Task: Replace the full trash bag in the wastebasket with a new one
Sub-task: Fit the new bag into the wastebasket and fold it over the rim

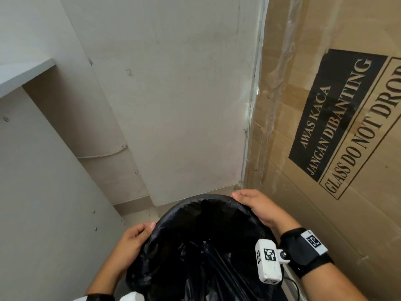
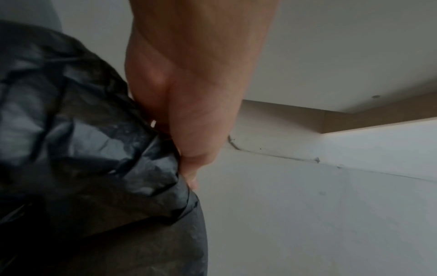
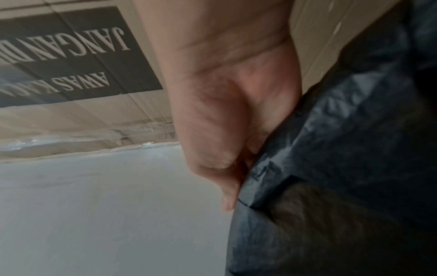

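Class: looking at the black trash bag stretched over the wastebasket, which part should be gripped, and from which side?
Grip the black trash bag at its folded rim, from outside, on opposite sides. The plastic bunches there into a pinchable cuff, as the left hand and right hand show.

Storage corner or back room, likely in home or small office. Bare off-white walls (image 1: 173, 94), scuffed, with screw heads showing. Plain white shelf (image 1: 23, 72) at left. Thin cable (image 1: 102, 154) clipped along wall. Large taped cardboard box (image 1: 325, 127) at right, printed "GLASS DO NOT DROP". Pale tiled floor (image 1: 138, 208) below.
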